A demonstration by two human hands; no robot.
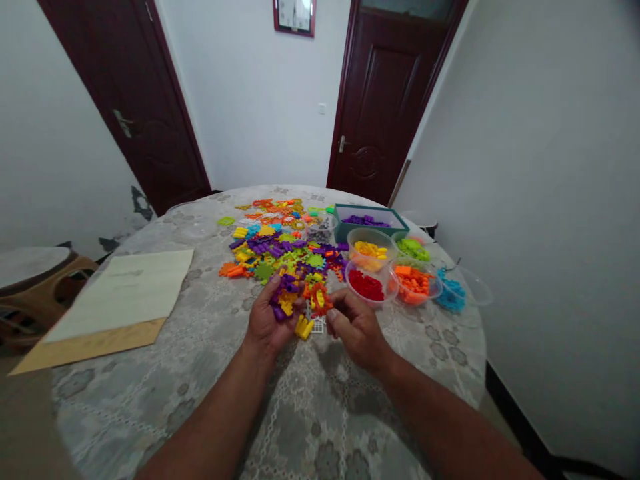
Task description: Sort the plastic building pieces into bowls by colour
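Several purple and yellow plastic building pieces (286,298) lie cupped in my left hand (264,319), its fingers curled round them. My right hand (357,327) pinches an orange-red gear piece (319,300) with yellow in its middle, close to the left fingertips. On the table just under the hands lie a yellow piece (304,327) and a small white grid piece (318,326). Beyond them spreads a heap of mixed toy gears and connectors (285,248) in purple, green, yellow, blue and orange.
Right of the heap stand clear bowls of red pieces (367,285), yellow pieces (370,251), orange pieces (413,283) and green pieces (413,249). Blue pieces (450,292) sit farther right. Behind is a green box (345,231) holding purple pieces. Paper sheets (125,293) lie at the left.
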